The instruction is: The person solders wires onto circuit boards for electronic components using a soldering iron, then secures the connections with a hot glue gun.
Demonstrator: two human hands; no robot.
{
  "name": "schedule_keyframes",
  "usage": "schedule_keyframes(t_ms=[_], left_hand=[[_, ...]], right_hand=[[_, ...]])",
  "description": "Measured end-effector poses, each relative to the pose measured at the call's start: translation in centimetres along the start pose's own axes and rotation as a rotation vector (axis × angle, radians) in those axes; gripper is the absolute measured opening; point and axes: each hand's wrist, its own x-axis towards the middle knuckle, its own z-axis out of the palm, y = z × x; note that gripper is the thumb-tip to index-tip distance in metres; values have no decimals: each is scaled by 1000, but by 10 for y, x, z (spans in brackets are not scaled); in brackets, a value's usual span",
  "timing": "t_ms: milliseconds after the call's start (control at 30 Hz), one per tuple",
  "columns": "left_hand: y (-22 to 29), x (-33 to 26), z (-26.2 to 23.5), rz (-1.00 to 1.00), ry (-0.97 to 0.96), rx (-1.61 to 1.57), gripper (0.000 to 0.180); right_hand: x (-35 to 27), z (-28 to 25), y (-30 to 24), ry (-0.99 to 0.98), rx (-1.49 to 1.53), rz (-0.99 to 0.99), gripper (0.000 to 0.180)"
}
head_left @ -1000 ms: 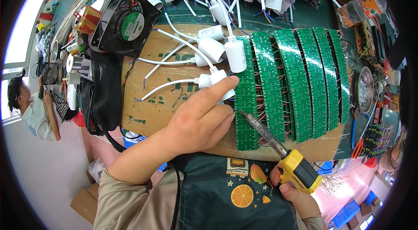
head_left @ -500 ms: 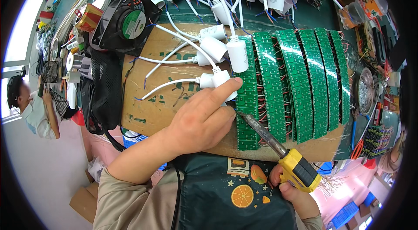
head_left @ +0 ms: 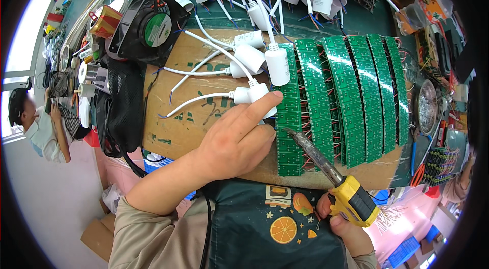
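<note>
My left hand [head_left: 237, 141] is closed at the left edge of the nearest green circuit-board panel [head_left: 289, 154], its fingers on a white cylindrical cable-end housing [head_left: 261, 91]. The fingers hide the lower part of that housing. In my right hand [head_left: 333, 218] is a soldering iron [head_left: 351, 200] with a yellow and black handle. Its metal tip points up and left over the first panel, close to my left fingertips. More white housings [head_left: 277, 65] with white cables lie beside and over the panel's upper end. Blue wire ends stick out of several cables.
More green panels [head_left: 346, 101] with red wires between them stand in a row to the right. A black fan [head_left: 150, 27] and a mesh bag [head_left: 122, 106] sit left of the cardboard [head_left: 168, 126]. White cable ends pile up behind. A round metal dish [head_left: 427, 106] lies far right.
The soldering iron's tip has drawn back slightly to the right, away from my left fingertips. My left hand stays in place.
</note>
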Motion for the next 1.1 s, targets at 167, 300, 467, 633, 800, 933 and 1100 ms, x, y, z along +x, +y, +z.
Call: schedule_keyframes(t_ms=[167,300,467,633,800,933,1100], left_hand=[[3,1,-3,-19,-22,33,19],[2,4,-3,-2,-14,23,19],[3,5,-4,-27,-45,35,19],[3,4,-6,-3,-48,33,20],[3,9,-1,17,13,24,19],[7,9,-1,-21,-36,25,21],[11,11,1,1,-2,35,22]], right_hand=[[2,-4,0,-15,-135,-34,33],[1,2,-6,-9,-165,-34,35],[12,6,-12,45,-182,-155,74],[20,-3,-27,32,37,-268,63],[25,3,-45,166,340,-246,58],[24,-3,-46,89,453,-257,61],[25,-5,-52,84,318,-309,63]])
